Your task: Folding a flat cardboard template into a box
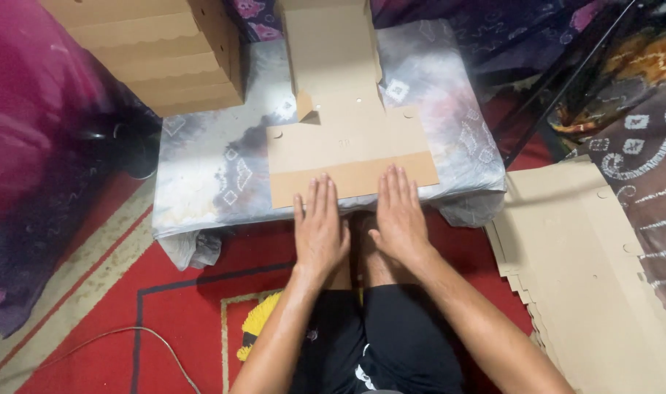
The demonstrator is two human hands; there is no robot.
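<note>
On a low table (201, 182) draped with a grey, tie-dyed cloth (449, 95), a flat, unfolded cardboard box blank (347, 138) is laid out, its long axis running away from the viewer. Small round holes and cut tabs are seen in the blank, and its nearest flap (351, 179) is creased along a fold line and lies at the table's front edge.

Both hands are shown flat, palms down, fingers extended and held close together; nothing is gripped by either. The left hand (320, 226) is placed with its fingertips on the lower edge of the near flap, while the palm extends past the table edge towards the body. The right hand (400, 215) is set just beside it, apart by a narrow gap, with its fingertips likewise resting on the flap. Both forearms are seen entering from the bottom of the view, above black shorts (376, 335).

At upper left, a stack of assembled cardboard boxes (158, 55) is seen, with its near corner over the table's far left corner. To the right of the person, a pile of flat cardboard blanks (588, 277) is laid on the floor, well apart from the hands. A red patterned carpet (179, 306) is visible below the table, crossed at lower left by a thin pale cable (128, 335). Pink and purple fabric (33, 146) fills the left margin, and dark patterned fabric (639, 124) is seen at upper right.
</note>
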